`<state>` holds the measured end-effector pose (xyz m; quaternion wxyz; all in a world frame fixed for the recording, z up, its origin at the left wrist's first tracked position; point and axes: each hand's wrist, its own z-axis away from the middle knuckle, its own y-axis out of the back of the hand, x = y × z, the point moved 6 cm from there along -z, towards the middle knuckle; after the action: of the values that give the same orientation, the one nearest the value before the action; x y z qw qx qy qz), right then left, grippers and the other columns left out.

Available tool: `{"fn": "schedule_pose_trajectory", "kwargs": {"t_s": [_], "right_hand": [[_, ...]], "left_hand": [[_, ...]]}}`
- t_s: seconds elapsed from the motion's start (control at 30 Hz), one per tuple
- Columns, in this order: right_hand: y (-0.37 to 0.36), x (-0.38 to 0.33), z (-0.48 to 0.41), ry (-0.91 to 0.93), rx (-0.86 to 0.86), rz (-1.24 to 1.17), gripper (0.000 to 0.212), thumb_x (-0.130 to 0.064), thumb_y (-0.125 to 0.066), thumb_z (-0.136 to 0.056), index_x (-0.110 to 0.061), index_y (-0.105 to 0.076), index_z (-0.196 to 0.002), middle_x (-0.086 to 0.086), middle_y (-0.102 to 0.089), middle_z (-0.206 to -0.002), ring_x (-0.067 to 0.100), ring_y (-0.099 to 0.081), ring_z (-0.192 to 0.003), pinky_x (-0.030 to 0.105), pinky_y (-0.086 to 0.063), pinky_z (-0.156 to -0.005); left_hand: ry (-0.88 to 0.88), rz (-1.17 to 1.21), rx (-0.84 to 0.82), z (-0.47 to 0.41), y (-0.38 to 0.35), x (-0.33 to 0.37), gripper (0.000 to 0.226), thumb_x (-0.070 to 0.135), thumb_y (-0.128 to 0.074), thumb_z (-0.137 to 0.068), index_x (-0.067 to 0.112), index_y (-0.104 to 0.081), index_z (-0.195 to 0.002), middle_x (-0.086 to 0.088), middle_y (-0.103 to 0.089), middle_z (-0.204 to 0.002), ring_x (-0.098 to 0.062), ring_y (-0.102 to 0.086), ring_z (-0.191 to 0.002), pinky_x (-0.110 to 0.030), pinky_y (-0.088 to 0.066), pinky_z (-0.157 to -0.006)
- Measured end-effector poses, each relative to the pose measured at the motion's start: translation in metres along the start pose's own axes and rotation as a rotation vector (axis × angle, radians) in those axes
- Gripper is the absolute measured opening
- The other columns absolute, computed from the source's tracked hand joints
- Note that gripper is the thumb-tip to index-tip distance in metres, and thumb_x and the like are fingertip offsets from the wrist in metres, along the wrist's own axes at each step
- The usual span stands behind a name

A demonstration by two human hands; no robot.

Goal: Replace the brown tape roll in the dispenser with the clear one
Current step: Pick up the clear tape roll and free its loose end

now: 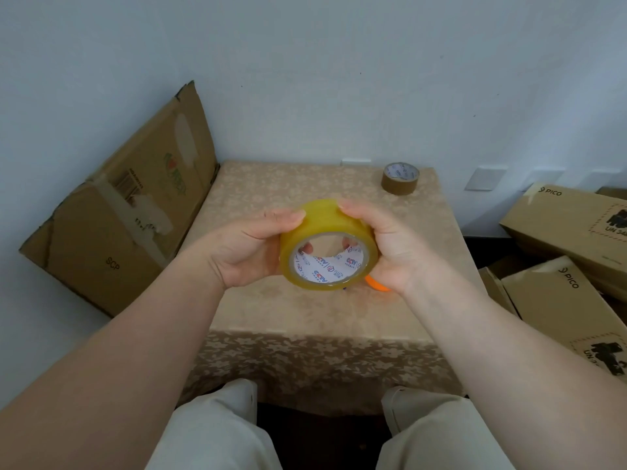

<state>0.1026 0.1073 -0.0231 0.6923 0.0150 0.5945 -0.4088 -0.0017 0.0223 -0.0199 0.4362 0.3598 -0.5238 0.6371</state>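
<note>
Both of my hands hold the clear, yellowish tape roll (334, 220) above the middle of the table, its printed white core facing me. My left hand (251, 249) grips its left side and my right hand (390, 245) grips its right side, fingertips showing through the core hole. The brown tape roll (400, 178) lies flat on the table's far right corner, well away from my hands. A small orange part (376, 283), probably the dispenser, peeks out under my right hand; the rest of it is hidden.
The small table (305, 313) has a beige floral cloth and stands against a white wall. A flattened cardboard box (129, 205) leans at the left. Several cardboard boxes (570, 225) are stacked at the right. My knees sit under the near edge.
</note>
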Motion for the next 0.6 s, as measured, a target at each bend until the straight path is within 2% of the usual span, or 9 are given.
{"fn": "schedule_pose_trajectory", "kwargs": {"t_s": [0.07, 0.1, 0.13, 0.2, 0.3, 0.37, 0.43, 0.53, 0.6], "right_hand": [[0.005, 0.004, -0.002, 0.002, 0.039, -0.107, 0.042, -0.029, -0.078, -0.053, -0.011, -0.069, -0.091, 0.006, -0.065, -0.084, 0.023, -0.057, -0.081, 0.035, -0.048, -0.084], [0.008, 0.005, -0.002, 0.009, 0.062, -0.183, 0.026, -0.029, -0.077, -0.053, -0.016, -0.067, -0.073, 0.0, -0.061, -0.066, 0.016, -0.054, -0.064, 0.029, -0.045, -0.07], [0.01, 0.006, -0.003, 0.017, 0.091, -0.253, 0.021, -0.029, -0.076, -0.052, -0.02, -0.06, -0.061, -0.005, -0.054, -0.054, 0.012, -0.047, -0.053, 0.026, -0.04, -0.06], [0.014, 0.009, -0.004, 0.027, 0.127, -0.358, 0.026, -0.032, -0.076, -0.049, -0.022, -0.053, -0.056, -0.007, -0.044, -0.049, 0.01, -0.038, -0.048, 0.024, -0.036, -0.053], [0.017, 0.013, -0.006, -0.004, 0.136, -0.361, 0.027, -0.034, -0.074, -0.055, -0.021, -0.05, -0.06, -0.003, -0.039, -0.056, 0.013, -0.035, -0.052, 0.024, -0.042, -0.054], [0.019, 0.011, -0.007, -0.041, 0.127, -0.206, 0.02, -0.034, -0.064, -0.071, -0.018, -0.055, -0.064, 0.004, -0.043, -0.063, 0.016, -0.041, -0.059, 0.03, -0.048, -0.066], [0.021, 0.006, -0.008, -0.038, 0.104, 0.077, 0.016, -0.032, -0.061, -0.08, -0.017, -0.062, -0.077, 0.012, -0.053, -0.077, 0.02, -0.054, -0.074, 0.034, -0.05, -0.081], [0.012, 0.001, -0.007, 0.026, -0.022, 0.479, 0.016, -0.032, -0.067, -0.08, -0.027, -0.071, -0.065, -0.006, -0.069, -0.065, 0.007, -0.066, -0.064, 0.022, -0.053, -0.058], [0.006, 0.002, -0.007, 0.031, -0.079, 0.589, 0.016, -0.04, -0.07, -0.076, -0.028, -0.068, -0.066, -0.005, -0.07, -0.069, 0.012, -0.068, -0.068, 0.028, -0.054, -0.062]], "left_hand": [[-0.001, 0.084, 0.003, -0.001, 0.002, -0.005, 0.036, 0.043, -0.084, -0.055, 0.022, -0.07, -0.081, 0.004, -0.065, -0.069, -0.011, -0.064, -0.072, -0.031, -0.056, -0.067], [-0.001, 0.132, 0.007, -0.001, 0.003, -0.008, 0.036, 0.043, -0.083, -0.056, 0.021, -0.069, -0.082, 0.004, -0.065, -0.07, -0.012, -0.065, -0.076, -0.032, -0.056, -0.07], [-0.004, 0.172, 0.007, -0.001, 0.004, -0.01, 0.037, 0.043, -0.083, -0.057, 0.02, -0.068, -0.083, 0.003, -0.065, -0.072, -0.013, -0.065, -0.08, -0.033, -0.056, -0.073], [-0.018, 0.242, 0.006, -0.002, 0.003, -0.015, 0.037, 0.041, -0.08, -0.061, 0.018, -0.067, -0.087, 0.003, -0.066, -0.076, -0.015, -0.067, -0.086, -0.035, -0.056, -0.076], [-0.023, 0.293, 0.013, -0.003, 0.001, -0.018, 0.031, 0.038, -0.075, -0.068, 0.017, -0.065, -0.089, 0.002, -0.066, -0.075, -0.014, -0.067, -0.083, -0.036, -0.056, -0.076], [-0.006, 0.209, 0.018, -0.003, -0.001, -0.017, 0.026, 0.037, -0.075, -0.069, 0.02, -0.068, -0.088, 0.004, -0.068, -0.075, -0.011, -0.066, -0.077, -0.034, -0.055, -0.071], [0.053, -0.036, 0.064, -0.004, -0.002, -0.017, 0.03, 0.036, -0.071, -0.071, 0.022, -0.071, -0.097, 0.005, -0.071, -0.084, -0.01, -0.066, -0.08, -0.033, -0.054, -0.073], [0.156, -0.276, 0.162, -0.007, -0.004, -0.021, 0.051, 0.036, -0.069, -0.066, 0.014, -0.066, -0.112, -0.002, -0.07, -0.099, -0.016, -0.064, -0.091, -0.036, -0.05, -0.08], [0.173, -0.272, 0.172, -0.007, -0.007, -0.022, 0.056, 0.036, -0.069, -0.065, 0.011, -0.063, -0.115, -0.006, -0.069, -0.105, -0.019, -0.063, -0.095, -0.039, -0.049, -0.083]]}}
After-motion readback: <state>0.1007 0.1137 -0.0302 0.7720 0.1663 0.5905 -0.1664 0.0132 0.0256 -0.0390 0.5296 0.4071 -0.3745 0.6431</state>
